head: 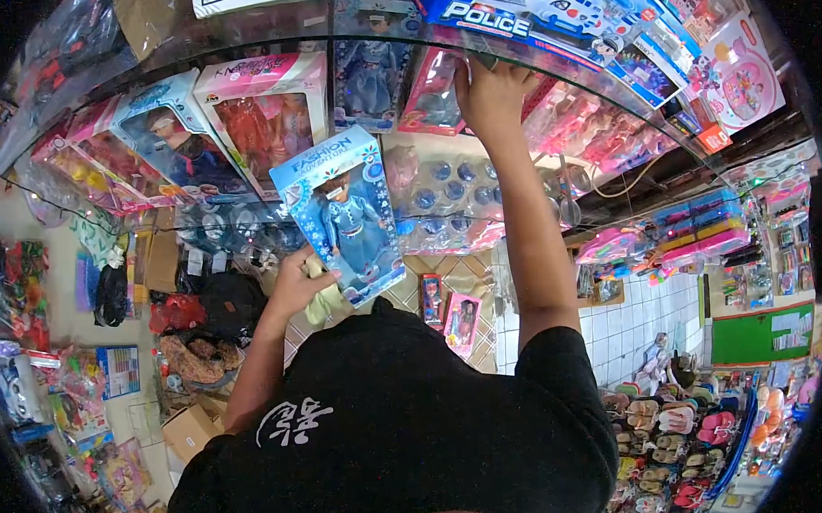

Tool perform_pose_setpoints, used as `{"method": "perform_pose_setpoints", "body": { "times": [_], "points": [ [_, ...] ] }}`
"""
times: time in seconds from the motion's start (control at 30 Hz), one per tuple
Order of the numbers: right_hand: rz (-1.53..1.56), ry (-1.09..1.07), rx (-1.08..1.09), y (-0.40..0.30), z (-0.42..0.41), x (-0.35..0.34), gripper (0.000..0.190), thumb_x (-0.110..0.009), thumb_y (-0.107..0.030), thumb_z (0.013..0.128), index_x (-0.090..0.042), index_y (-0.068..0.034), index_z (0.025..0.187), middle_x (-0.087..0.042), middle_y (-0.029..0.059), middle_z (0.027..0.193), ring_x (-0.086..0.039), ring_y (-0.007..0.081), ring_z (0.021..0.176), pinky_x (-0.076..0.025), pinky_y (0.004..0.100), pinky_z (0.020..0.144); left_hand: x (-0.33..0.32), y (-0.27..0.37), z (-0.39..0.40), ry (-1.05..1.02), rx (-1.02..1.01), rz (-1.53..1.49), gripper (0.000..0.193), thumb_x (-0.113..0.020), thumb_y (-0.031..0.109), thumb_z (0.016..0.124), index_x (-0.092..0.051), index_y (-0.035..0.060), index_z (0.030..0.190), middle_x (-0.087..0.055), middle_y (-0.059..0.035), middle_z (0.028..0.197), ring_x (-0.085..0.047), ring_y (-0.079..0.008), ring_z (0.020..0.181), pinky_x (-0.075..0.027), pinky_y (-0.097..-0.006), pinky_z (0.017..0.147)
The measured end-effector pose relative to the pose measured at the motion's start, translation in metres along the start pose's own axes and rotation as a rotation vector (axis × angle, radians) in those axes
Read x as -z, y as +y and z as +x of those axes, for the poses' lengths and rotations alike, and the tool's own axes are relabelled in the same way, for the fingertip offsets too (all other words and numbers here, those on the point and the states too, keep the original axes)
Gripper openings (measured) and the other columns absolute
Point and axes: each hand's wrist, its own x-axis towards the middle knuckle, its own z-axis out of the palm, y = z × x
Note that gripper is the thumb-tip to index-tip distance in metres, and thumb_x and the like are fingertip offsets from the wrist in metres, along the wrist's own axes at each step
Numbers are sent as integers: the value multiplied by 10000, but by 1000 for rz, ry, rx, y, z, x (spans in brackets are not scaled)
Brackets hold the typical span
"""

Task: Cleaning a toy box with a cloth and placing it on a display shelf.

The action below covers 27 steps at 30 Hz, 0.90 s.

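In my left hand (298,282) is a blue window box with a doll (351,225) in a blue dress, tilted to the left at the top. A pale yellow cloth (319,303) is bunched under the same hand, against the box's lower edge. My right hand (495,95) reaches up to the shelf, beside a pink doll box (430,99). Its fingertips are partly hidden at the glass shelf edge, so whether it grips anything is unclear. Left of it on the shelf stands another blue-dressed doll in a box (368,72).
More doll boxes (264,118) line the shelf at left. A police toy box (545,24) sits on the glass shelf (291,40) above. Two small doll boxes (462,323) lie on the tiled floor below. Racks of sandals (674,444) stand at lower right.
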Motion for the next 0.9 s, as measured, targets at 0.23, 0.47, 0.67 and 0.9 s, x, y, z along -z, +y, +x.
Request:
{"method": "perform_pose_setpoints", "body": {
  "times": [0.23, 0.47, 0.67, 0.9],
  "points": [
    [111, 105, 75, 5, -19, 33, 326, -737, -318, 817, -696, -238, 1130, -628, 111, 1093, -519, 410, 1104, -336, 636, 937, 12, 8, -1, -36, 30, 25, 386, -833, 107, 805, -684, 6, 1147, -715, -29, 1026, -623, -105, 949, -509, -309, 872],
    [73, 87, 190, 17, -28, 59, 504, -718, -269, 842, -631, -437, 1309, -619, 89, 1201, -510, 376, 1219, -357, 616, 921, 36, 4, -13, 24, 39, -145, 371, -816, 58, 793, -666, 0, 1127, -688, -33, 1025, -630, -117, 932, -516, -303, 847],
    [66, -46, 259, 27, -31, 76, 597, -665, -157, 879, -583, -487, 1370, -610, 129, 1259, -520, 374, 1210, -384, 578, 905, 47, 5, -32, 11, 29, -88, 384, -813, 50, 794, -668, 4, 1147, -688, -21, 1048, -631, -118, 955, -513, -303, 872],
    [430, -102, 308, 21, -22, 109, 501, -697, -153, 876, -652, -370, 1325, -615, 172, 1246, -565, 384, 1130, -473, 483, 917, 50, 5, -44, 16, 94, -102, 386, -817, 76, 795, -672, 7, 1146, -693, -37, 1084, -619, -119, 991, -497, -325, 913]
  ]
}}
